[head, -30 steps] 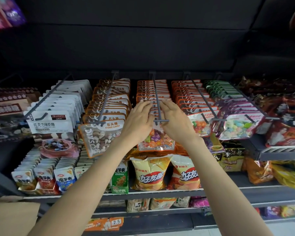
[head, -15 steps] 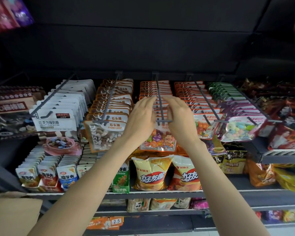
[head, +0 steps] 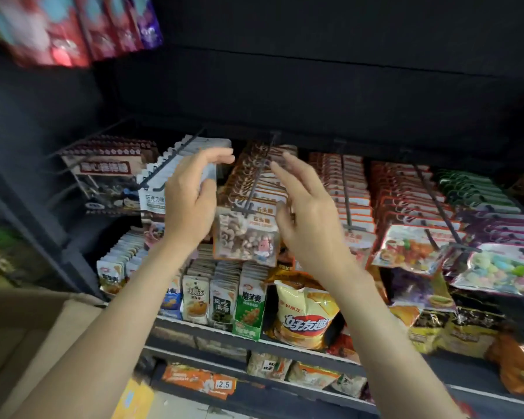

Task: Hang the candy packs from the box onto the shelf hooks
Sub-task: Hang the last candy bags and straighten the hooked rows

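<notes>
Left hand: the left hand (head: 189,204) is raised at centre-left of the frame, fingers loosely bent and spread, holding nothing; its fingertips lie in front of the white packs (head: 176,173).
Right hand: the right hand (head: 307,219) is raised at centre, fingers straight and apart, empty, its thumb close to the right edge of the stone candy packs (head: 248,234).
Candy packs: the stone candy packs hang between the two hands; whether either hand touches them I cannot tell.
Direction: the front pack hangs upright, long axis vertical, printed face toward the camera; the row runs back along its hook (head: 256,182) toward the upper centre of the frame.
Neighbouring rows: orange-topped packs (head: 350,189) hang just right of the right hand.
Box: a brown cardboard box (head: 22,343) sits at lower left, well apart from both hands.
Shelf: a dark shelf (head: 285,347) below the hooks carries a yellow chip bag (head: 304,316) and small upright sachets (head: 224,294).
Room: a dark store rack with a black back panel (head: 315,86); blurred red and purple packs (head: 73,28) at upper left.
</notes>
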